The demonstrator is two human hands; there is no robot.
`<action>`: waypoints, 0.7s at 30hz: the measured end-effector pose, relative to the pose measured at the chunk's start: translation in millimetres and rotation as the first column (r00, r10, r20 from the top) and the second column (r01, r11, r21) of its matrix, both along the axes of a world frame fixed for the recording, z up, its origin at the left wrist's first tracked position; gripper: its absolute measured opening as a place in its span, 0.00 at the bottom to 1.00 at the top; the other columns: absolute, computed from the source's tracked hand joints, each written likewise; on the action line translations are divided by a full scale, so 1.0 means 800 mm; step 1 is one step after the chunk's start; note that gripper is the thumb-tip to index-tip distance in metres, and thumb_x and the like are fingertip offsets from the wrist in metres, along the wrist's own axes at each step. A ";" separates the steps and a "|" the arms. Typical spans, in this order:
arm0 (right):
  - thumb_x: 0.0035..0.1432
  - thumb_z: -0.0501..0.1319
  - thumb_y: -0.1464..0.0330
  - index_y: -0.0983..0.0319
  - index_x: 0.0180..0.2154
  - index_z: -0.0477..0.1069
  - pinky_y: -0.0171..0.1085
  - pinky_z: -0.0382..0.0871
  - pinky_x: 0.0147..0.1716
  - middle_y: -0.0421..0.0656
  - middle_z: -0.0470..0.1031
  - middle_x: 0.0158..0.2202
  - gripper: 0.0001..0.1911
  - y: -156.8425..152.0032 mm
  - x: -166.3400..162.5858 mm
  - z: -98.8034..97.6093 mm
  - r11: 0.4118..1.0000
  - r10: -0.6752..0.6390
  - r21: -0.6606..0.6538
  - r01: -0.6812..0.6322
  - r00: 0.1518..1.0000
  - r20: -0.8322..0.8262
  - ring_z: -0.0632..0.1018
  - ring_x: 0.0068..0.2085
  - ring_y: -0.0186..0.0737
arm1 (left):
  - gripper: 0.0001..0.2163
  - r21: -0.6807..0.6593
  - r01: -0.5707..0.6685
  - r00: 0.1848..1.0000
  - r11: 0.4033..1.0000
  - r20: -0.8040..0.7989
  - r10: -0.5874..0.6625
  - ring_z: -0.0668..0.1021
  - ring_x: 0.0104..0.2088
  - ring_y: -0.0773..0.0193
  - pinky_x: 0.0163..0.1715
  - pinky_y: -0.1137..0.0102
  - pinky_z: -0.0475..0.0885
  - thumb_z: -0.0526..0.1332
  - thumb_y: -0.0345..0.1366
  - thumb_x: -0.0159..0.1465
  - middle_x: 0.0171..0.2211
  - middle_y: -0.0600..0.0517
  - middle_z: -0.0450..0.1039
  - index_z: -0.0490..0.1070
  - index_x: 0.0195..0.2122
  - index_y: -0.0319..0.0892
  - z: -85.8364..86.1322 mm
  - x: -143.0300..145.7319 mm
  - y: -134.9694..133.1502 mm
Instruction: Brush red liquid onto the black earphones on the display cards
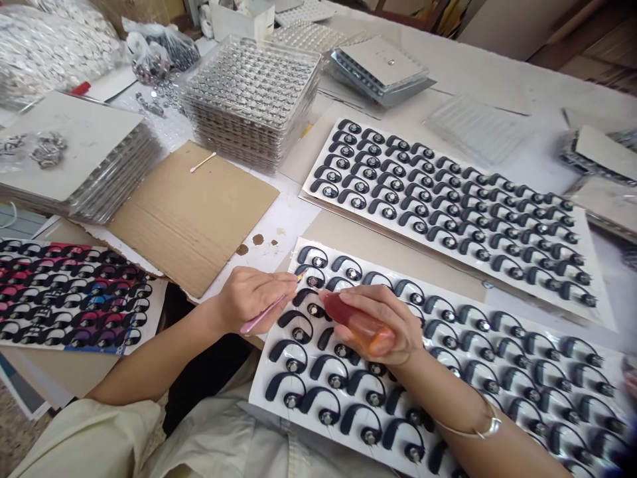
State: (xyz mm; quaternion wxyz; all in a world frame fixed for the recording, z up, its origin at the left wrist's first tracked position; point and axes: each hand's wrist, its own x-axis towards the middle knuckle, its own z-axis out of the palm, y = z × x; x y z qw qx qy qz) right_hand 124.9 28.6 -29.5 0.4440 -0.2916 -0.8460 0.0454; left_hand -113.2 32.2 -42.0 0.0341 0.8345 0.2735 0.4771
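Observation:
In my left hand [249, 297], pinched like a pen, is a thin pink stick [261, 315] whose narrow yellowish tip points at a part near the sheet's upper left corner. My right hand [398, 322] is wrapped round a squeeze bottle [354, 325] of orange-red liquid, tilted with its nozzle towards the same spot. Both hands are over a white sheet [259, 392] bearing rows of black hook-shaped parts [326, 368], each with a round silvery piece at one end. My right hand and forearm hide some of them. Whether either tip touches a part I cannot tell.
A second sheet of similar parts [448, 192] lies behind. Clear trays [249, 79] are stacked at the back. A cotton swab [203, 162] rests on cardboard [194, 212]. Another stack [60, 146] stands left, above coloured hook parts [74, 292]. A bracelet [472, 433] circles my right wrist.

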 end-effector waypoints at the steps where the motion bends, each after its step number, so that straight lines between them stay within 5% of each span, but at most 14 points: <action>1: 0.53 0.65 0.62 0.65 0.44 0.72 0.35 0.75 0.24 0.47 0.76 0.33 0.18 0.000 -0.001 -0.001 1.000 0.004 -0.021 -0.004 1.000 -0.013 0.78 0.30 0.37 | 0.09 -0.006 -0.004 1.000 1.000 0.004 0.004 0.83 0.35 0.63 0.33 0.76 0.79 0.61 0.23 0.59 0.34 0.44 0.80 0.70 0.42 0.35 0.000 -0.001 -0.001; 4: 0.52 0.66 0.63 0.60 0.42 0.73 0.37 0.73 0.19 0.43 0.76 0.30 0.15 0.004 -0.004 0.000 0.994 0.001 -0.107 -0.021 0.984 -0.179 0.77 0.27 0.38 | 0.09 -0.050 -0.028 0.998 0.998 0.053 0.030 0.83 0.36 0.62 0.36 0.75 0.79 0.61 0.23 0.60 0.34 0.46 0.80 0.70 0.42 0.35 0.002 -0.001 -0.010; 7: 0.58 0.61 0.62 0.57 0.37 0.72 0.35 0.67 0.14 0.40 0.74 0.26 0.07 0.020 -0.001 0.007 0.944 -0.102 -0.326 -0.044 0.903 -0.418 0.76 0.23 0.36 | 0.08 -0.142 -0.073 0.986 0.987 0.136 0.092 0.83 0.36 0.63 0.37 0.74 0.79 0.61 0.25 0.62 0.35 0.47 0.80 0.71 0.43 0.37 0.002 0.003 -0.031; 10: 0.64 0.52 0.59 0.57 0.35 0.67 0.34 0.65 0.13 0.41 0.77 0.26 0.11 0.050 0.012 0.025 0.804 -0.223 -0.583 -0.114 0.852 -0.473 0.76 0.21 0.35 | 0.09 -0.165 -0.106 0.980 0.981 0.149 0.131 0.83 0.36 0.63 0.39 0.73 0.80 0.61 0.24 0.62 0.36 0.46 0.80 0.70 0.43 0.37 -0.001 0.008 -0.054; 15: 0.63 0.51 0.54 0.56 0.34 0.64 0.38 0.68 0.16 0.43 0.80 0.30 0.14 0.074 0.030 0.058 0.614 -0.288 -0.761 -0.211 0.837 -0.465 0.73 0.20 0.35 | 0.11 -0.064 -0.049 0.998 0.997 0.030 0.051 0.83 0.37 0.61 0.34 0.74 0.81 0.61 0.22 0.60 0.35 0.44 0.80 0.69 0.45 0.34 -0.002 0.015 -0.079; 18: 0.61 0.56 0.57 0.59 0.37 0.66 0.37 0.71 0.19 0.45 0.80 0.33 0.11 0.050 0.021 0.065 0.618 -0.241 -0.758 -0.207 0.869 -0.433 0.76 0.24 0.36 | 0.09 -0.026 -0.024 0.995 0.999 -0.099 0.022 0.83 0.33 0.61 0.29 0.73 0.80 0.59 0.23 0.61 0.37 0.40 0.80 0.70 0.43 0.31 -0.001 0.018 -0.086; 21: 0.59 0.60 0.61 0.59 0.39 0.67 0.36 0.70 0.16 0.44 0.79 0.29 0.10 0.015 0.006 0.056 0.718 -0.264 -0.681 -0.142 0.850 -0.456 0.77 0.24 0.37 | 0.08 0.001 -0.042 0.984 0.999 -0.172 0.041 0.82 0.29 0.62 0.23 0.73 0.78 0.57 0.23 0.61 0.38 0.38 0.79 0.70 0.41 0.31 0.000 0.023 -0.089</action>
